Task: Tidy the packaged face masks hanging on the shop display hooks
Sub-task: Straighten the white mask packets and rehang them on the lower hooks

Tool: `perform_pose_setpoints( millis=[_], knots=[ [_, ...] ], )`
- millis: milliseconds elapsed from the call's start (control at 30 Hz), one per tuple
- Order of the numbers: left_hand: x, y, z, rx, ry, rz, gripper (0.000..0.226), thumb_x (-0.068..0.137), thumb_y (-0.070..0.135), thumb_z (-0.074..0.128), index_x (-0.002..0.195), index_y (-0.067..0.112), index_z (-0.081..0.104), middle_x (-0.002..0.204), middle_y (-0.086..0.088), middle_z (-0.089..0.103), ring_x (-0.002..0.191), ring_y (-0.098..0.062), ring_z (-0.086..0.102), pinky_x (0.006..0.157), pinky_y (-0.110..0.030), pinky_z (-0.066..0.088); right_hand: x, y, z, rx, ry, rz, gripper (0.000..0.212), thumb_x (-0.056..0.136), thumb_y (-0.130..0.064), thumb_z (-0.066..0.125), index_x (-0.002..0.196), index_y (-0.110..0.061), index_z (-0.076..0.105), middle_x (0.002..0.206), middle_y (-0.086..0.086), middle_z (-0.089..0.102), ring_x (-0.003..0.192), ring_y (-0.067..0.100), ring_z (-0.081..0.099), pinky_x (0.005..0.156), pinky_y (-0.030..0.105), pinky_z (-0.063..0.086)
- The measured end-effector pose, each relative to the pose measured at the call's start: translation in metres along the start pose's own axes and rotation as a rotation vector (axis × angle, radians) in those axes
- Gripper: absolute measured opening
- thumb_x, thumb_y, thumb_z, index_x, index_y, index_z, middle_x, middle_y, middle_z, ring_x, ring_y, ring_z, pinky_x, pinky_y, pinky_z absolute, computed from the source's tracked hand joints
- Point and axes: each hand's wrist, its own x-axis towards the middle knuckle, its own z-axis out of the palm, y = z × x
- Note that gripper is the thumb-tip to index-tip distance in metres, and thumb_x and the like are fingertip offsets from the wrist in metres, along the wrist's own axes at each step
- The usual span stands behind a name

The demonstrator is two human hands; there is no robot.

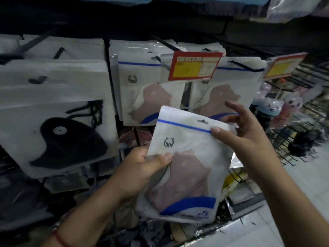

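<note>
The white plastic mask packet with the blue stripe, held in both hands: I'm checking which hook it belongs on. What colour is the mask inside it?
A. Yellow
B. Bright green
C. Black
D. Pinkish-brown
D: the mask seen through the white plastic mask packet with the blue stripe is pinkish-brown, like those in the hanging white packets behind it; the left hand and right hand grip it.

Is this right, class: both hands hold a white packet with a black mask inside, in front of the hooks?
Not quite. The head view shows the mask in the packet is pinkish, not black. The left hand and right hand do hold it before the hooks.
</note>
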Motion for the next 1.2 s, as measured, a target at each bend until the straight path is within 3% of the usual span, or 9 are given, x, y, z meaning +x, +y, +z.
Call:
perform_pose_setpoints(
  millis=[100,200,333,467,533,600,767,933,1200],
  knots=[
    [0.005,0.008,0.007,-0.002,0.032,0.029,0.029,0.081,0.029,0.073,0.110,0.026,0.075,0.108,-0.001,0.076,0.102,-0.022,0.073,0.083,-0.035,0.058,0.000,-0.003,-0.008,-0.158,-0.148,-0.080,0.025,0.082,-0.032,0.072,0.106,-0.036,0.071,0.100,-0.003,0.071,0.091,0.017,0.070,0.071,0.032,0.060],
    [0.018,0.035,0.014,0.063,0.073,0.109,0.035,0.082,0.034,0.074,0.117,0.037,0.068,0.107,0.001,0.076,0.100,-0.015,0.072,0.088,-0.039,0.058,-0.002,-0.002,-0.015,-0.330,-0.254,-0.180,0.022,0.083,-0.039,0.070,0.104,-0.036,0.073,0.097,-0.003,0.071,0.088,0.017,0.068,0.074,0.045,0.057],
    [0.036,0.076,0.026,0.752,0.049,0.216,0.019,0.088,0.048,0.065,0.106,0.054,0.069,0.104,0.030,0.070,0.098,0.015,0.061,0.087,-0.019,0.049,0.001,-0.002,-0.028,-0.376,-0.300,-0.248,0.017,0.089,-0.029,0.068,0.105,-0.032,0.073,0.096,-0.010,0.070,0.090,0.009,0.066,0.076,0.037,0.055],
    [0.045,0.095,0.052,1.051,-0.144,0.164,0.023,0.096,0.052,0.052,0.096,0.042,0.072,0.087,0.015,0.071,0.077,-0.001,0.065,0.069,-0.032,0.054,0.007,-0.003,-0.049,-0.384,-0.207,-0.374,0.013,0.089,-0.022,0.071,0.099,-0.029,0.074,0.089,-0.013,0.071,0.085,0.008,0.066,0.070,0.031,0.051],
    [0.049,0.098,0.066,1.044,-0.104,0.240,0.023,0.096,0.049,0.054,0.090,0.037,0.072,0.084,0.015,0.070,0.074,-0.003,0.064,0.066,-0.029,0.053,0.011,-0.005,-0.062,-0.434,-0.169,-0.472,0.015,0.090,-0.021,0.071,0.103,-0.026,0.074,0.094,-0.015,0.070,0.090,0.005,0.066,0.073,0.028,0.052],
    [0.052,0.101,0.078,0.992,-0.049,0.304,0.018,0.095,0.045,0.057,0.087,0.038,0.072,0.084,0.023,0.069,0.078,0.003,0.064,0.061,-0.015,0.047,0.015,-0.008,-0.075,-0.540,-0.118,-0.618,0.019,0.092,-0.024,0.068,0.110,-0.026,0.074,0.099,-0.014,0.068,0.093,0.007,0.064,0.074,0.030,0.053],
    [0.066,0.107,0.105,0.808,0.012,0.326,0.011,0.088,0.040,0.068,0.081,0.033,0.073,0.080,0.019,0.071,0.076,0.003,0.065,0.061,-0.009,0.046,0.026,-0.006,-0.106,-0.751,-0.030,-0.944,0.020,0.094,-0.023,0.065,0.111,-0.016,0.074,0.104,0.003,0.065,0.088,0.025,0.060,0.072,0.041,0.050],
    [0.082,0.105,0.124,0.634,0.077,0.284,0.006,0.082,0.034,0.077,0.080,0.028,0.076,0.080,0.013,0.074,0.076,-0.001,0.069,0.067,-0.012,0.052,0.035,0.000,-0.125,-0.785,0.017,-0.791,0.042,0.094,-0.035,0.063,0.134,-0.022,0.059,0.114,-0.002,0.060,0.093,0.017,0.059,0.070,0.040,0.055],
    [0.098,0.106,0.134,0.515,0.123,0.219,0.008,0.091,0.033,0.069,0.088,0.032,0.077,0.091,0.013,0.076,0.090,-0.004,0.069,0.088,-0.030,0.053,0.053,0.001,-0.140,-0.843,0.120,-0.690,0.045,0.086,-0.044,0.066,0.128,-0.028,0.063,0.125,-0.003,0.056,0.104,0.017,0.058,0.073,0.035,0.052]
  ],
)
